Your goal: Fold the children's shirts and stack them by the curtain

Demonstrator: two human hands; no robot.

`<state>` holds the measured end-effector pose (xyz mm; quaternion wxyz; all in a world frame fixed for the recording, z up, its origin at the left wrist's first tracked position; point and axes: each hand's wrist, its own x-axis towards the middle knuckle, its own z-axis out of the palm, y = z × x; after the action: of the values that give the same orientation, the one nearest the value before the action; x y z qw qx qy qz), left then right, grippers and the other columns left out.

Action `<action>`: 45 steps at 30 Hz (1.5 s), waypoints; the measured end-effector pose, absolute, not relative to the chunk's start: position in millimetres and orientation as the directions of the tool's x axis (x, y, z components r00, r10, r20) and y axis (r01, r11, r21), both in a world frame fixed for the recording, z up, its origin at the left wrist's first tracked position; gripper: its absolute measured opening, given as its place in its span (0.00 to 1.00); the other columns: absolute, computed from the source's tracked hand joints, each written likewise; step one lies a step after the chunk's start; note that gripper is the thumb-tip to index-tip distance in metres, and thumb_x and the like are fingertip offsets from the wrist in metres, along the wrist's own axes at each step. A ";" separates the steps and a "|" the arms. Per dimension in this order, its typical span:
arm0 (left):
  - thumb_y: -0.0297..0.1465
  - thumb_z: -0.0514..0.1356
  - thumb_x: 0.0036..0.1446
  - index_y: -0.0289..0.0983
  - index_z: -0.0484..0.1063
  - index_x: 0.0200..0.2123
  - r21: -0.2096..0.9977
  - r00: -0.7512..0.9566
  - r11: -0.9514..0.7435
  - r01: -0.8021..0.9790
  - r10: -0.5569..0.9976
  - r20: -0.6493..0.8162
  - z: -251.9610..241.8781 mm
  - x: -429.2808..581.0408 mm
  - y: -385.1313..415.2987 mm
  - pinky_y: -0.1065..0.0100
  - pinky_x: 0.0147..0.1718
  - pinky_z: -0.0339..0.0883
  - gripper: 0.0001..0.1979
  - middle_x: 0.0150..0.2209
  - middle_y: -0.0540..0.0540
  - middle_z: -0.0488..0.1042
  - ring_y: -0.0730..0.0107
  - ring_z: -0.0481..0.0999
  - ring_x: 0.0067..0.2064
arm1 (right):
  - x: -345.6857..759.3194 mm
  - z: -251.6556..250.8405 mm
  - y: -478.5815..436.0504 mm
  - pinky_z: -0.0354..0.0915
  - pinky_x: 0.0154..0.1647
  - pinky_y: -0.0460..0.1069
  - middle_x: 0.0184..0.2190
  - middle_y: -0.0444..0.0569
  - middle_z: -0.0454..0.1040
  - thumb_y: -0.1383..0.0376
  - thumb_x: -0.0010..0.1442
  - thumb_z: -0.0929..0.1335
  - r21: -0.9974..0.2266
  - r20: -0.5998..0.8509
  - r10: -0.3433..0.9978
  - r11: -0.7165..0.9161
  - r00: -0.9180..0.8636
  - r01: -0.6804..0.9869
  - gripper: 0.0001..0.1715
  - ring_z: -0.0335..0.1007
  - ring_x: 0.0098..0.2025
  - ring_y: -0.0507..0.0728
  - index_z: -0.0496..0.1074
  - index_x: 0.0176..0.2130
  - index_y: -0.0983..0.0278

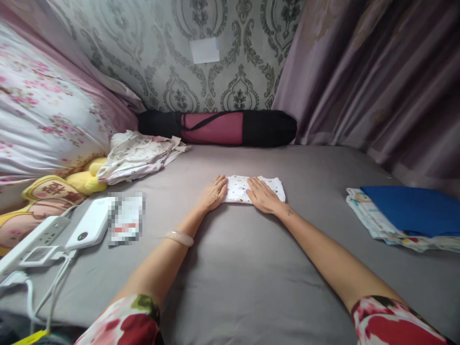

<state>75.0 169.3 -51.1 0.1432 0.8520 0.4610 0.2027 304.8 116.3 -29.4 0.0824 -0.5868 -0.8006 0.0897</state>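
A small white garment point(237, 189) with a fine printed pattern lies folded into a flat rectangle on the grey bed sheet point(258, 268). My left hand point(214, 192) rests flat at its left end, the fingertips along that edge. Across the right part of the cloth lies my right hand point(264, 195), palm down with fingers stretched out. Neither hand grips anything. Part of the garment is hidden under my hands.
To the left are a loose clothes pile point(140, 155), a white power bank point(91, 223), a power strip point(46, 235) with cables and a yellow plush toy point(46, 201). Folded clothes point(402, 211) lie right. A long black-and-pink bag point(212, 128) lies along the wall.
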 end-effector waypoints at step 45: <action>0.35 0.43 0.65 0.34 0.68 0.54 0.787 0.150 -0.294 0.542 0.956 0.253 -41.5 72.1 171.9 0.60 0.62 0.56 0.22 0.57 0.41 0.70 0.64 0.67 0.60 | 216.9 -32.9 134.1 0.37 0.68 0.56 0.67 0.58 0.52 0.58 0.68 0.50 -0.172 0.147 0.942 0.325 -0.302 0.930 0.36 0.43 0.69 0.61 0.54 0.66 0.75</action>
<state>72.1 171.9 -41.5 0.2712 0.7082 0.5288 0.3810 216.9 134.1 -32.9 0.1108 -0.5802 -0.8065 0.0273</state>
